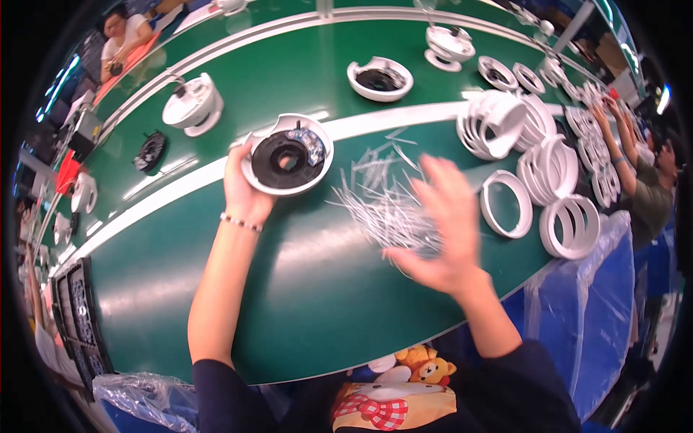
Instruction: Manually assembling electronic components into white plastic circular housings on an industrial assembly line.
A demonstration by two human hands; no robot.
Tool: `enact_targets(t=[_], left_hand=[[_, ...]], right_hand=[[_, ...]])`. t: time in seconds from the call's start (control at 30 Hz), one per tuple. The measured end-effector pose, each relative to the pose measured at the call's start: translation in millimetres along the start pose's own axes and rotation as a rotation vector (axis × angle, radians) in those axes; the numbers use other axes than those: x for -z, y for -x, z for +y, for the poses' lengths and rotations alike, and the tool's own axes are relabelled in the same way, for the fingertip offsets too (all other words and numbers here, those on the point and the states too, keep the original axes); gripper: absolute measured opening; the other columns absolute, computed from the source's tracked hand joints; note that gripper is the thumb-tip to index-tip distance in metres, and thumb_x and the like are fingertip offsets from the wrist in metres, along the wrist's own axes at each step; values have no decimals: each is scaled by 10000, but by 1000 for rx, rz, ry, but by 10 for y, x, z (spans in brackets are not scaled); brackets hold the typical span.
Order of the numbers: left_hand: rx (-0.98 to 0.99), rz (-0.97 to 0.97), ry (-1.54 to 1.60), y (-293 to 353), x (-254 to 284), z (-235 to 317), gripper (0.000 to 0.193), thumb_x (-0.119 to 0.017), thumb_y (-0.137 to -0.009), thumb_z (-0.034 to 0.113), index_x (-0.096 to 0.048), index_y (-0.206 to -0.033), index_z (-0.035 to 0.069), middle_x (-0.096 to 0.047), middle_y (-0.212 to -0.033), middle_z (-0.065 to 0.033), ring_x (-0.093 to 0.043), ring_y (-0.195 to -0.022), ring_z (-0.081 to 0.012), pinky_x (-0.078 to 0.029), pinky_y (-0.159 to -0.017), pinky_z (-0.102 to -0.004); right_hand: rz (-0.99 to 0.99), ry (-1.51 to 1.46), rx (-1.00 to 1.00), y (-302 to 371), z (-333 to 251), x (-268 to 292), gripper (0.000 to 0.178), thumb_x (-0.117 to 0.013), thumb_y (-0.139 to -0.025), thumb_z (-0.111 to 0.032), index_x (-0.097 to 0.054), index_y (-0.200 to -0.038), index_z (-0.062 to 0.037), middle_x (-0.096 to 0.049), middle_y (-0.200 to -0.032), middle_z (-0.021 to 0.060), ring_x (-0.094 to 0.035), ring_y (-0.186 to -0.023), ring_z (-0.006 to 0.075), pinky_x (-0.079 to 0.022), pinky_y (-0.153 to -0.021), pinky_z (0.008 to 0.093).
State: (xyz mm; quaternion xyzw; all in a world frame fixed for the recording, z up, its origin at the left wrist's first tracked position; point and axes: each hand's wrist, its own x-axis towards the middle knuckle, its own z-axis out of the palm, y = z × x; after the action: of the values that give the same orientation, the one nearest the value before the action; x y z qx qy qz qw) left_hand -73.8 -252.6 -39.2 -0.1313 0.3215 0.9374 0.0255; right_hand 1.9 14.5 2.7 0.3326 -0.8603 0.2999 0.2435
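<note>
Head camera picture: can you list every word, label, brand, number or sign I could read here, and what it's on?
None can be read anywhere in this view.
White round housing in the left hand: no legible lettering.
Speckled part inside it: any marking is too small to read.
Loose white strips near the blurred right hand: no legible lettering.

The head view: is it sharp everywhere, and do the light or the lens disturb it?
In the head view, the right hand is blurred, probably by motion; the left hand and the round white-and-black part look sharper; pale glare lies on the green table; the long white strip bends, and the corners are black.
</note>
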Motion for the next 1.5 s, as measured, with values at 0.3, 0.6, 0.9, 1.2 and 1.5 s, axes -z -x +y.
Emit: enact_targets(t=[0.3, 0.6, 0.9, 1.2, 1.5], left_hand=[[-311, 275, -188, -1577, 6, 121, 297, -582, -731, 152, -537, -928, -66, -576, -874, -119, -543, -792, -185, -419, -718, -299], [-1255, 191, -877, -1008, 349, 987, 130, -476, -778, -10, -596, -823, 13, -603, -761, -36, -549, -661, -70, -432, -581, -187], [-536, 519, -2304, -859, 1456, 1821, 403, -554, -629, 222, -551, -979, 22, -513, -1069, -195, -485, -996, -328, -398, -855, -377], [-67, 381, -2574, 65, 525, 1316, 320, -651, -662, 287, -609, -762, -14, -595, -796, -195, -575, -792, -326, -471, -713, -367], [-307, 190, -2409, 656, 30, 985, 406, -654, -633, 366, -610, -774, -12, -589, -800, -206, -576, -746, -314, -465, -662, -365]], right_hand=[[-85, 555, -532, 1313, 695, 759, 322, -576, -705, -41, -513, -1019, -6, -454, -1185, 128, -364, -1129, 336, -267, -945, 407], [32, 640, -411, 1310, 783, 616, 105, -556, -729, 6, -541, -832, 22, -550, -903, 122, -491, -923, 322, -349, -855, 399], [259, 221, -161, 871, -8, 316, 100, -555, -742, -2, -555, -827, 51, -549, -833, 173, -545, -757, 277, -445, -679, 323], [-165, -394, 226, 252, -681, -122, 156, -635, -639, -48, -599, -786, -12, -595, -811, 102, -567, -562, 159, -417, -461, 239], [-534, -262, 57, 455, -1064, -551, 321, -673, -625, -171, -550, -879, -18, -509, -1012, 83, -527, -728, 204, -439, -605, 293]])
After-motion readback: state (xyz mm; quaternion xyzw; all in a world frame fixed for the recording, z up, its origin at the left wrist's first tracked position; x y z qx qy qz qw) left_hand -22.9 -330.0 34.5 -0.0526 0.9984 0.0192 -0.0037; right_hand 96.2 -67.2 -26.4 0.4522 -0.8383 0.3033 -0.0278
